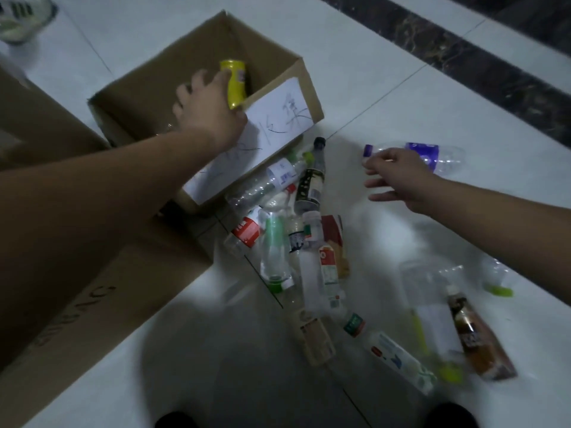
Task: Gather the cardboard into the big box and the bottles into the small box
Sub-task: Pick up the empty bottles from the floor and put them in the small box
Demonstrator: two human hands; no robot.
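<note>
The small cardboard box stands open at upper centre, with a white handwritten sheet on its near wall. My left hand hovers over it with fingers spread, and a yellow bottle stands inside the box right beside the thumb. My right hand is open above the floor, fingers spread, just in front of a clear bottle with a purple label. A pile of plastic bottles lies below the small box. The big box fills the left side, partly behind my left arm.
More bottles lie scattered at lower right, among them a brown one and a crushed clear one with a green cap. A glass jar sits at top left. A dark marble strip crosses the upper right. My shoes show at the bottom edge.
</note>
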